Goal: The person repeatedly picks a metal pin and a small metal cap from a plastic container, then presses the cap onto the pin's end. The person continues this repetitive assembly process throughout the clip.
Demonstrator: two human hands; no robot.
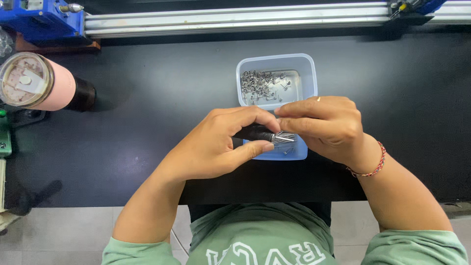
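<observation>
My left hand (221, 142) grips a black cylindrical holder (255, 132) with a cluster of thin metal pins (283, 139) sticking out of its right end. My right hand (326, 126) meets it from the right, fingertips pinched at the pins. Both hands hover over the near part of a clear blue plastic tub (306, 73) on the black table. Several small metal pins (260, 84) lie in a pile in the tub's far left corner. A ring is on my right hand and a red braided bracelet (374, 169) on that wrist.
A pink tumbler with a clear lid (34, 81) lies at the far left. A silver aluminium rail (235, 20) runs along the back, with blue machine parts (39, 19) at its left end. The table's front edge (98, 205) is close to my body.
</observation>
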